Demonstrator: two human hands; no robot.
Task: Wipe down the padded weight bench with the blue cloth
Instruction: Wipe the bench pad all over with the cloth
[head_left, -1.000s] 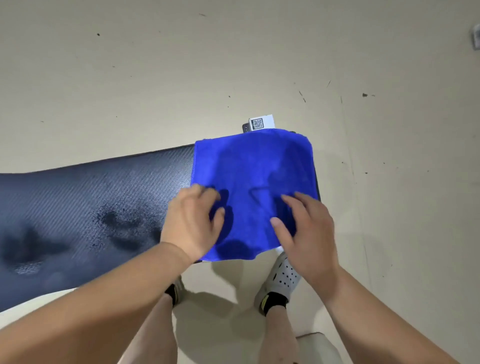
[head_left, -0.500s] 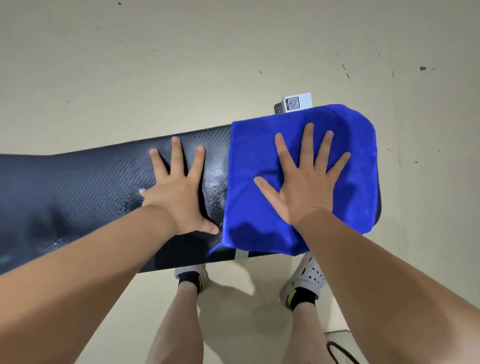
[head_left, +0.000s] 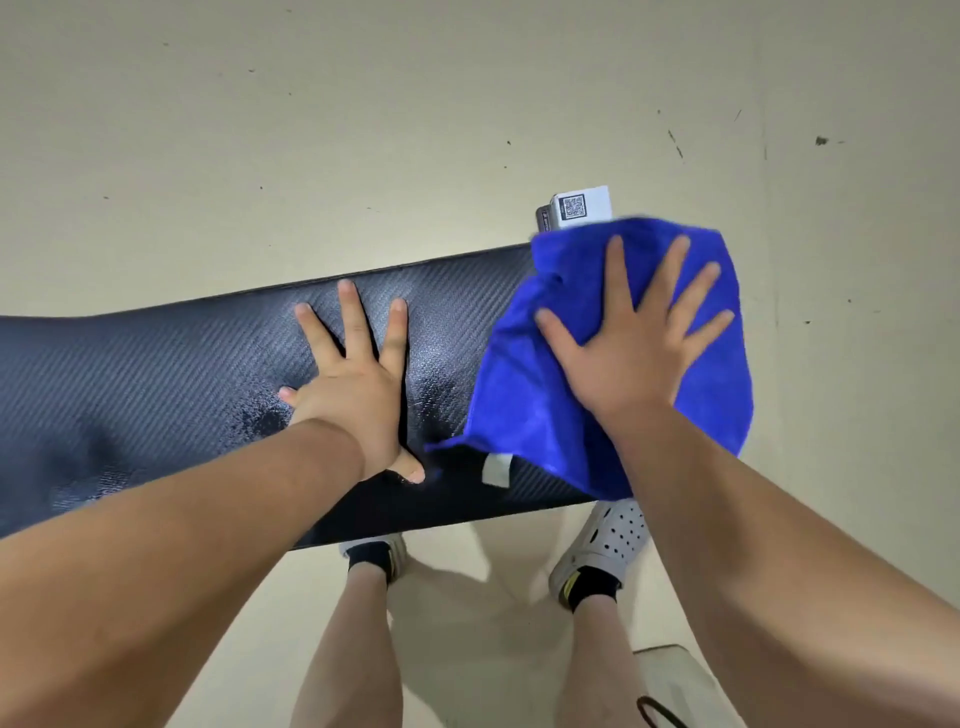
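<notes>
The black padded weight bench (head_left: 171, 374) runs from the left edge to the right of centre, its textured top showing damp patches. The blue cloth (head_left: 524, 384) lies bunched over the bench's right end, its white tag hanging at the near edge. My right hand (head_left: 631, 338) presses flat on the cloth with fingers spread. My left hand (head_left: 358, 374) rests flat on the bare pad just left of the cloth, fingers straight and splayed.
A white box with a QR label (head_left: 579, 208) sits behind the bench's right end, partly hidden by the cloth. My legs and white perforated shoes (head_left: 608, 540) stand on the beige floor (head_left: 467, 104) in front of the bench. A pale object (head_left: 675, 670) lies at the bottom right.
Both hands went from gripping the cloth to lying flat. The left hand moved onto the bare pad. The right hand pushed the cloth toward the bench's right end, bunching its left side.
</notes>
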